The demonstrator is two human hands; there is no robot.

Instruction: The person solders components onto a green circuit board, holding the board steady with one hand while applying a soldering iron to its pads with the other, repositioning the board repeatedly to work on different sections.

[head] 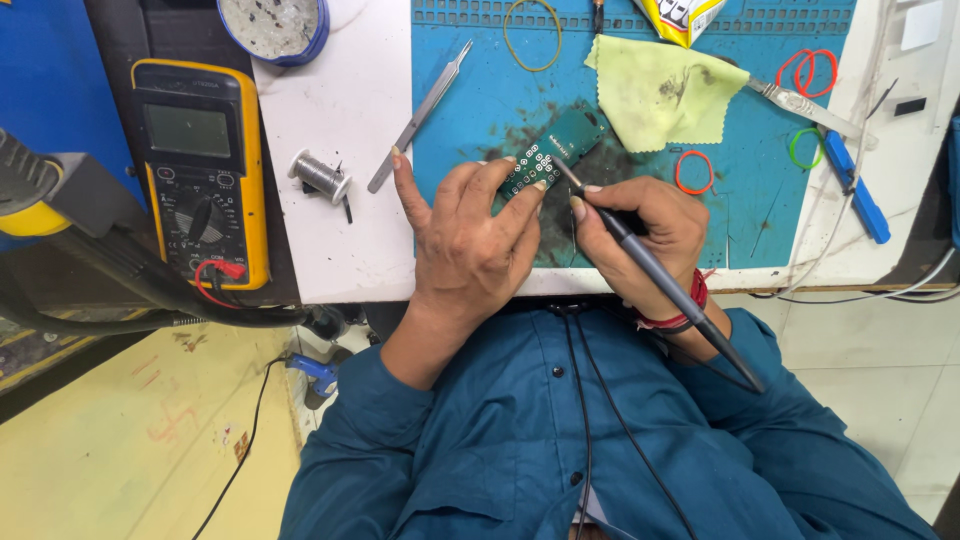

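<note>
White workbench [340, 110], blue work mat [770, 200] on its right part, yellow multimeter [200, 170] at left edge, solder spool [320, 177], tweezers [420, 115] straddling mat edge, yellow cloth [665, 95], green circuit board [555, 152], coloured rubber bands [693, 172] on mat.

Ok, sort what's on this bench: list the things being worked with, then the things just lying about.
In use:
left hand pressing on the circuit board
right hand holding the soldering iron, tip at the board

Lying about:
multimeter
solder spool
tweezers
yellow cloth
rubber bands
blue mat
</note>
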